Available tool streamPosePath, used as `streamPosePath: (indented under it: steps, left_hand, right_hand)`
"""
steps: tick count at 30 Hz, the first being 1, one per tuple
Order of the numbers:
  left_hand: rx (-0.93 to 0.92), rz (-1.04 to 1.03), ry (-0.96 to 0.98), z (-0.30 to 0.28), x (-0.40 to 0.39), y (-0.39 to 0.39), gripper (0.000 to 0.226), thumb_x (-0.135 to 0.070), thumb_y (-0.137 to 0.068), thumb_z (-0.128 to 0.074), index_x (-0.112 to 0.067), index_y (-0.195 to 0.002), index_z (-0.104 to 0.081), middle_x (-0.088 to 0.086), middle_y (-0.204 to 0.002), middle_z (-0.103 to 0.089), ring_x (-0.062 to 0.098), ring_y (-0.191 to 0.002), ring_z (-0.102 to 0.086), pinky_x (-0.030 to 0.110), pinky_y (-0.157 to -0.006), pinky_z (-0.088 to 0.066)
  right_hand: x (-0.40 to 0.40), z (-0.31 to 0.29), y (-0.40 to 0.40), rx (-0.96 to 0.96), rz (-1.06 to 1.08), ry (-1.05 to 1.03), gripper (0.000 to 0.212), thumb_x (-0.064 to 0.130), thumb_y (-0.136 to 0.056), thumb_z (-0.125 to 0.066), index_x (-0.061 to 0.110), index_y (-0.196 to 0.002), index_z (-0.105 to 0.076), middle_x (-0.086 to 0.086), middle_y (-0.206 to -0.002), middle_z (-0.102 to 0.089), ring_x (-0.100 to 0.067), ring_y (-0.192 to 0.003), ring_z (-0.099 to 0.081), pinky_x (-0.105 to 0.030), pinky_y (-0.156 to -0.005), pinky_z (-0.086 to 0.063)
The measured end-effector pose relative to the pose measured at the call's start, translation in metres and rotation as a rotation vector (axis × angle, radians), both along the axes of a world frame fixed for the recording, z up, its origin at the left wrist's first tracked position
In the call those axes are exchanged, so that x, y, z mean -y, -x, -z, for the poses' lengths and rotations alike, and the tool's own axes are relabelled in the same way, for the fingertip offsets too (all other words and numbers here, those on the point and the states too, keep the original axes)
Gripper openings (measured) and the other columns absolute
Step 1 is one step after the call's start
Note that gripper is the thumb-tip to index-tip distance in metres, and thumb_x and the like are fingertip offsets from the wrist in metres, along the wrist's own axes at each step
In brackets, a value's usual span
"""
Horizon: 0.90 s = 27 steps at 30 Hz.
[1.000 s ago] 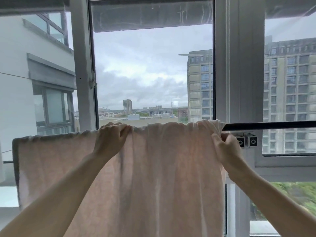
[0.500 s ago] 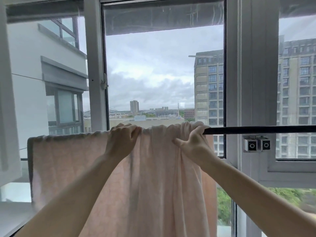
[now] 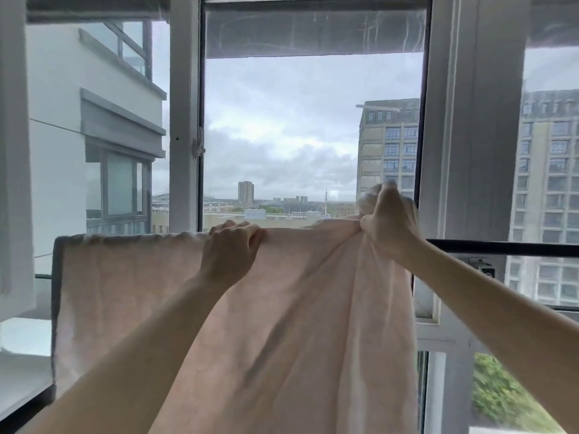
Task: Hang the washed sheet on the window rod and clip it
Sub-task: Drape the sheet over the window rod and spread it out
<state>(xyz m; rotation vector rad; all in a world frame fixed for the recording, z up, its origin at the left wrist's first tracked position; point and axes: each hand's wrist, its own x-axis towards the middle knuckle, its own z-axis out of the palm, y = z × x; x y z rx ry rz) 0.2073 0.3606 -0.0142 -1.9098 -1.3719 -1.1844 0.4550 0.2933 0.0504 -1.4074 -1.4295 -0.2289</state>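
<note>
A pale pink sheet (image 3: 125, 283) hangs over the black window rod (image 3: 501, 247), covering the rod's left and middle stretch. My left hand (image 3: 232, 249) clamps the sheet's top fold against the rod near the middle. My right hand (image 3: 387, 220) grips a bunched handful of the sheet's right end and lifts it a little above the rod. Folds run diagonally down from that handful. The rod's right stretch is bare. No clip is in view.
The open window frame (image 3: 185, 120) stands behind the sheet, with a thick white mullion (image 3: 463, 136) at the right. A small bracket (image 3: 484, 267) sits under the bare rod by the mullion. A white sill (image 3: 22, 371) lies at the lower left.
My right hand has gathered the sheet's right end into a bunch and raised it above the rod. My left hand keeps its hold on the top fold. The camera has turned left.
</note>
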Motion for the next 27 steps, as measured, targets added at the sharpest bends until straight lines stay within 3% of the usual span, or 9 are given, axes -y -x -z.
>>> streamPosePath:
  steps: [3, 6, 8, 10, 14, 17, 21, 24, 27]
  left_hand:
    - [-0.005, 0.015, -0.028, -0.001, 0.0, -0.005, 0.033, -0.034, -0.098, -0.048, -0.016, -0.081, -0.069, 0.0, -0.078, -0.069, 0.029, -0.079, -0.061, 0.04, -0.078, -0.046]
    - [-0.013, 0.018, -0.026, 0.0, -0.001, -0.014, 0.04, -0.04, -0.098, -0.041, -0.017, -0.08, -0.068, -0.001, -0.077, -0.068, 0.028, -0.077, -0.061, 0.04, -0.077, -0.048]
    - [0.004, 0.01, -0.009, 0.001, -0.003, -0.014, 0.044, -0.043, -0.096, -0.036, -0.017, -0.079, -0.068, 0.0, -0.076, -0.068, 0.028, -0.077, -0.061, 0.041, -0.078, -0.048]
    - [0.011, 0.004, 0.008, -0.001, -0.004, -0.011, 0.046, -0.042, -0.095, -0.035, -0.016, -0.078, -0.068, 0.001, -0.075, -0.068, 0.029, -0.077, -0.061, 0.04, -0.078, -0.047]
    - [0.012, 0.01, 0.025, -0.003, -0.003, -0.006, 0.042, -0.039, -0.096, -0.039, -0.013, -0.081, -0.069, 0.002, -0.078, -0.069, 0.031, -0.081, -0.061, 0.041, -0.08, -0.047]
    - [0.018, 0.005, 0.024, -0.003, -0.001, -0.005, 0.047, -0.042, -0.094, -0.033, -0.014, -0.08, -0.069, 0.001, -0.079, -0.069, 0.031, -0.081, -0.061, 0.042, -0.081, -0.047]
    - [0.0, -0.007, 0.03, -0.003, 0.0, -0.006, 0.045, -0.04, -0.094, -0.034, -0.016, -0.085, -0.071, 0.002, -0.082, -0.07, 0.031, -0.083, -0.061, 0.041, -0.082, -0.046]
    - [-0.016, -0.027, 0.071, -0.006, 0.001, -0.009, 0.037, -0.036, -0.098, -0.04, -0.019, -0.09, -0.072, 0.001, -0.089, -0.072, 0.03, -0.084, -0.063, 0.041, -0.085, -0.046]
    - [-0.063, 0.011, 0.111, -0.016, 0.005, -0.018, 0.038, -0.037, -0.098, -0.038, -0.021, -0.086, -0.07, 0.0, -0.096, -0.072, 0.023, -0.085, -0.064, 0.044, -0.096, -0.043]
  right_hand:
    - [0.004, -0.011, -0.032, 0.072, 0.13, -0.054, 0.034, 0.003, -0.081, -0.061, 0.009, -0.11, -0.045, 0.002, -0.09, -0.048, -0.021, -0.083, -0.048, -0.033, -0.073, -0.04]
    - [0.004, -0.005, -0.054, 0.056, 0.188, -0.052, 0.022, 0.01, -0.083, -0.061, 0.01, -0.101, -0.049, 0.004, -0.089, -0.053, -0.02, -0.079, -0.048, -0.031, -0.072, -0.039]
    - [0.002, 0.003, -0.063, -0.013, 0.137, 0.038, 0.008, 0.017, -0.085, -0.061, 0.013, -0.09, -0.065, 0.003, -0.09, -0.065, -0.02, -0.08, -0.057, -0.031, -0.071, -0.045]
    - [-0.001, 0.011, -0.066, -0.037, 0.048, 0.17, 0.018, 0.017, -0.087, -0.057, 0.015, -0.076, -0.071, -0.003, -0.088, -0.069, -0.023, -0.081, -0.062, -0.034, -0.074, -0.05]
    - [-0.002, 0.013, -0.058, -0.151, -0.084, 0.28, 0.027, 0.007, -0.09, -0.047, 0.014, -0.083, -0.073, -0.003, -0.093, -0.068, -0.023, -0.091, -0.061, -0.035, -0.082, -0.05]
    - [-0.003, 0.01, -0.046, -0.34, -0.198, 0.374, 0.025, 0.005, -0.091, -0.047, 0.015, -0.074, -0.062, -0.001, -0.087, -0.061, -0.026, -0.095, -0.06, -0.028, -0.074, -0.048]
    - [0.002, 0.007, -0.03, -0.572, -0.338, 0.57, 0.015, 0.012, -0.087, -0.049, 0.008, -0.093, -0.062, -0.015, -0.091, -0.06, -0.031, -0.084, -0.062, -0.048, -0.089, -0.051]
    - [0.007, 0.005, -0.027, -0.625, -0.493, 0.613, 0.016, 0.017, -0.089, -0.054, 0.004, -0.098, -0.059, -0.013, -0.08, -0.058, -0.027, -0.067, -0.058, -0.04, -0.073, -0.051]
    - [0.008, 0.005, -0.025, -0.626, -0.523, 0.641, 0.033, 0.024, -0.086, -0.06, 0.001, -0.109, -0.061, -0.013, -0.085, -0.059, -0.027, -0.075, -0.059, -0.039, -0.076, -0.049]
